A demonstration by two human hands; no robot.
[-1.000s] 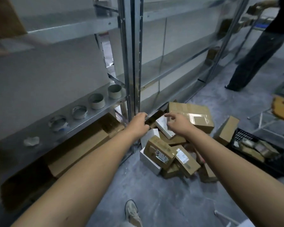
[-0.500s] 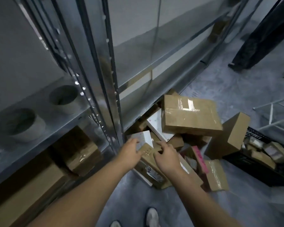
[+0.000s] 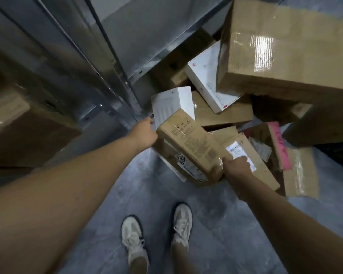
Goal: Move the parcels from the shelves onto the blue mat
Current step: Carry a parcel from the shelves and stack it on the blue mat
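Parcel (image 3: 188,147), brown and taped, is lying tilted on a heap of boxes (image 3: 226,113) on the floor (image 3: 147,194) beside the shelf post (image 3: 125,86). I am seeing the left hand (image 3: 145,133) gripping its far end and the right hand (image 3: 236,169) clasping its near corner, fingers curling round both edges.
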